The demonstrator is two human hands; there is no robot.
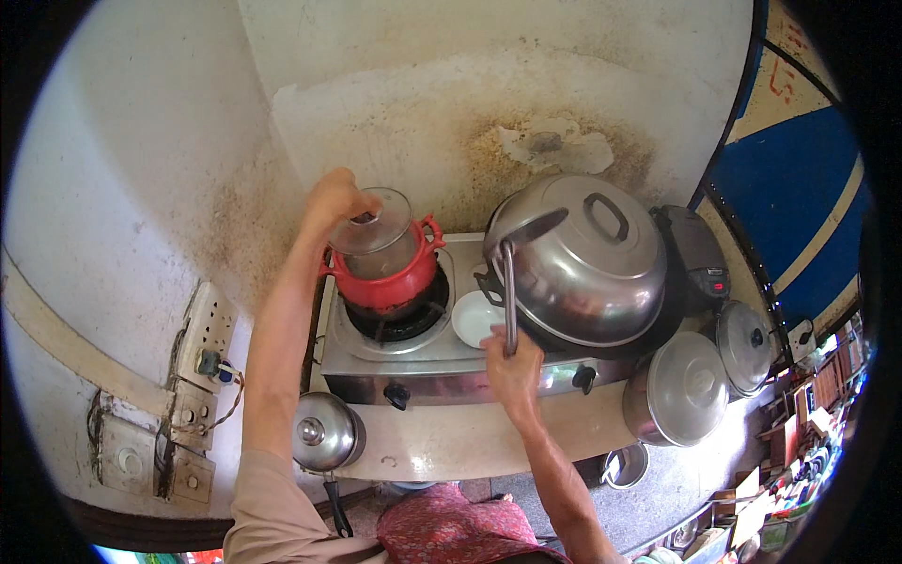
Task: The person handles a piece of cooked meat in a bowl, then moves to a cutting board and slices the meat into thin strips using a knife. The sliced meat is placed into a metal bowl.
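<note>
My left hand (343, 197) grips the knob of a glass lid (381, 237), holding it over the red two-handled pot (385, 291) on the left burner (421, 324). My right hand (512, 367) is closed round the upright handle of a steel ladle (509, 291), whose head is raised in front of the large domed steel lid (611, 268). That lid covers a dark pan on the right of the stove. A small white dish (470, 320) sits between the burners, partly behind my right hand.
A steel kettle or pot (329, 434) stands at the counter's front left, two lidded pots (676, 385) at the right, and a dark appliance (691, 254) behind them. Wall sockets (202, 320) with a plug are on the left. A steel pot (625, 465) is below the counter.
</note>
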